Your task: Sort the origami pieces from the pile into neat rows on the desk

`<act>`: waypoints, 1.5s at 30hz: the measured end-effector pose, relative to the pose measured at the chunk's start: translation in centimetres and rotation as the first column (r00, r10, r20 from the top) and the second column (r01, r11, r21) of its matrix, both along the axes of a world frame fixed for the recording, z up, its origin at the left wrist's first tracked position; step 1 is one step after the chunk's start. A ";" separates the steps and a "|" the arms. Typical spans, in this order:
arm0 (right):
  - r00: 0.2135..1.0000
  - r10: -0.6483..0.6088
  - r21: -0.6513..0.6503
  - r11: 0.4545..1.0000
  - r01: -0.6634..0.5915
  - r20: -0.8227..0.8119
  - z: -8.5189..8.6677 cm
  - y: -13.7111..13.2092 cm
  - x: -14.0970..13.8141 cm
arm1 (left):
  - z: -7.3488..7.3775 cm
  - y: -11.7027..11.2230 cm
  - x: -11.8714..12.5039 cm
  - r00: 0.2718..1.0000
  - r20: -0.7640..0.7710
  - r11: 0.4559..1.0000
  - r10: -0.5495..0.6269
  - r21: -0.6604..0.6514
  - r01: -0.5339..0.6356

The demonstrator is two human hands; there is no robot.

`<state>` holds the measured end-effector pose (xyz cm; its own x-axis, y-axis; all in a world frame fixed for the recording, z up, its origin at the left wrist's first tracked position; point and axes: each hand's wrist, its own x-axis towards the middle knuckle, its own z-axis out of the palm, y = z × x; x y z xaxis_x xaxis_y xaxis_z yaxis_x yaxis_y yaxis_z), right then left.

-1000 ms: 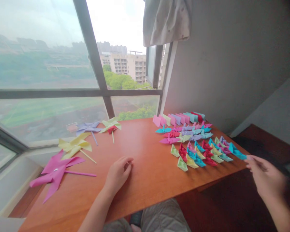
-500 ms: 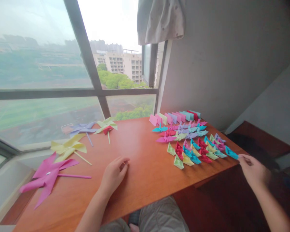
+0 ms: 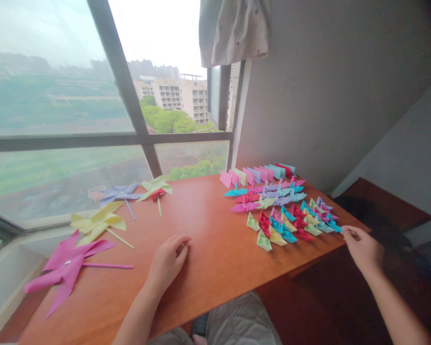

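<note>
At the table's right end, my right hand [image 3: 364, 249] pinches the near tip of a blue paper boat [image 3: 333, 224]. That boat is at the right edge of a cluster of folded paper boats, close against a pale teal boat [image 3: 323, 227]. Red boats [image 3: 303, 234], yellow boats [image 3: 277, 236] and green boats [image 3: 264, 241] make up the rows to its left. My left hand [image 3: 168, 261] rests on the wooden table [image 3: 204, 287], fingers loosely curled, thumb a little apart from them. It holds nothing that I can see.
Behind the boats stand rows of paper cranes [image 3: 244, 206] and upright folded papers [image 3: 253, 176]. Along the left lie several paper pinwheels, a magenta one [image 3: 67, 263] nearest and a yellow one [image 3: 98, 223] behind it. A window [image 3: 57, 105] borders the table's far side.
My right hand has moved left and slightly up with the blue boat, bringing it from the cluster's outer side in against the other boats. My left hand has stayed put. The view has shifted slightly.
</note>
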<state>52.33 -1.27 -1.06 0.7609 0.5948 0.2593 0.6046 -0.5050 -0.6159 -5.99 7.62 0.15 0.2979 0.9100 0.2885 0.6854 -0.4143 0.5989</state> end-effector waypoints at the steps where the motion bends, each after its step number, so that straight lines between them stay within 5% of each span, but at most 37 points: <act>1: 1.000 0.000 -0.006 1.000 0.000 0.013 -0.1 -0.1 0.0 | 0.0 0.0 0.0 1.000 -0.002 1.000 0.003 -0.001 -0.003; 11: 0.978 0.052 -0.052 0.998 -0.042 0.204 -0.5 -0.7 0.3 | 0.2 0.0 0.1 1.000 -0.014 1.000 0.006 0.000 -0.006; 26: 0.986 0.005 0.052 0.999 -0.014 0.166 -0.5 -0.2 0.9 | 0.5 -0.1 0.3 1.000 -0.013 1.000 0.008 -0.018 -0.008; 31: 0.976 -0.015 0.109 0.994 -0.009 0.217 1.3 0.1 -2.4 | 0.5 -0.1 0.4 1.000 -0.005 1.000 0.011 -0.026 -0.011; 35: 0.966 0.122 0.162 0.974 -0.161 0.227 2.6 1.2 -9.0 | 0.9 -0.3 0.6 1.000 -0.001 0.998 0.022 -0.055 -0.022; 39: 0.884 0.445 0.272 0.841 -0.467 0.142 3.4 2.5 -18.8 | 1.6 -0.2 0.6 1.000 0.003 0.996 0.012 -0.086 -0.011; 45: 0.468 0.884 0.268 0.452 -0.851 -0.005 2.9 3.4 -32.1 | 2.2 2.7 -1.1 0.992 -0.025 0.990 0.125 -0.064 -0.127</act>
<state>20.27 2.17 1.83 -0.0884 0.9098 0.4054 0.5656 0.3809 -0.7314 -7.14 10.33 2.37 0.1849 0.9573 0.2223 0.7420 -0.2843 0.6071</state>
